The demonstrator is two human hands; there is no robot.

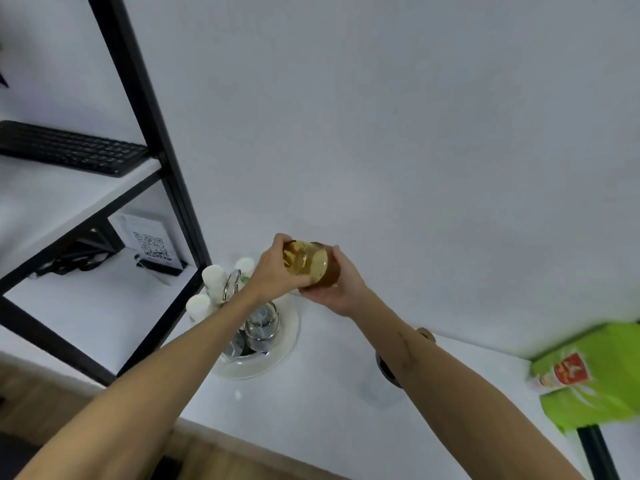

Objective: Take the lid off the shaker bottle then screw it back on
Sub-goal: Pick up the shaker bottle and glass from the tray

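In the head view, two bare arms reach up from the bottom of the frame to the middle. Both hands hold one yellow-brown see-through shaker bottle (309, 264) in the air above the white desk (311, 393). The left hand (277, 268) curls around the left end of the bottle. The right hand (337, 284) wraps around the darker right end from below. The picture is too blurry to tell which end has the lid, or if the lid is on tight.

Under the left arm, lower in the frame, a round white tray (277, 355) sits on the desk. Clear glass bottles (262, 323) stand on it, next to small white bottles (213, 277) and a shiny metal ring handle (231, 284).

A green packet (595, 372) lies at the right edge of the frame. A dark round thing (385, 370) peeks out from behind the right arm.

On the left is a black shelf frame (149, 133). A black keyboard (69, 147) lies on its top shelf at the upper left. A card with a square code (149, 245) stands on the shelf below.
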